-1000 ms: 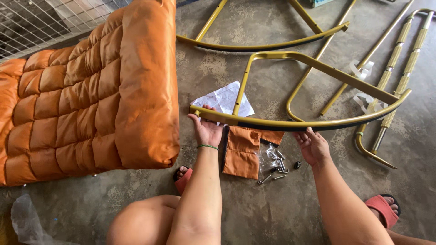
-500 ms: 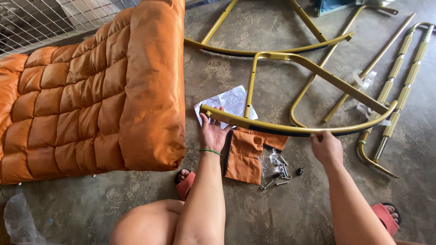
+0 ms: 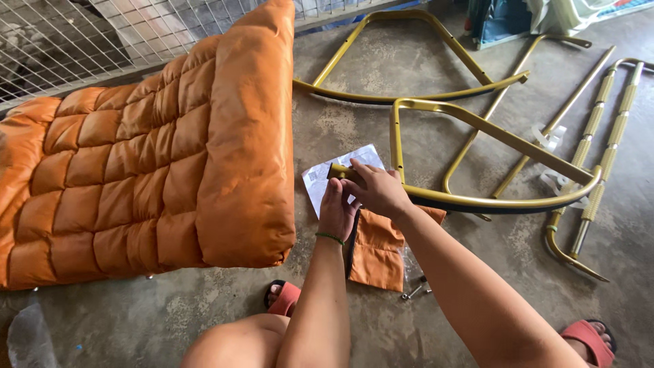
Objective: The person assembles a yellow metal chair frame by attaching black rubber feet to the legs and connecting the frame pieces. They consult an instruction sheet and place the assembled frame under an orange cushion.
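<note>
A gold metal rocker frame [image 3: 504, 202] with a curved bottom rail lies on the concrete floor in front of me. My left hand [image 3: 336, 210] grips the rail's near end from below. My right hand [image 3: 378, 190] is closed over the same end [image 3: 335, 170] from above. Under the hands lie a white paper sheet [image 3: 317, 182] and an orange fabric piece [image 3: 379, 251]. Several loose bolts [image 3: 415, 291] lie beside the fabric.
A big orange quilted cushion [image 3: 150, 177] fills the left. A second gold rocker frame [image 3: 409, 54] and gold tube parts [image 3: 599, 157] lie behind and to the right. A wire mesh fence [image 3: 88, 34] runs along the back left. My sandalled feet [image 3: 285, 298] rest near the bottom.
My right hand left the middle of the rail and came left to its near end, joining the left hand. The frame's end now sits over the paper.
</note>
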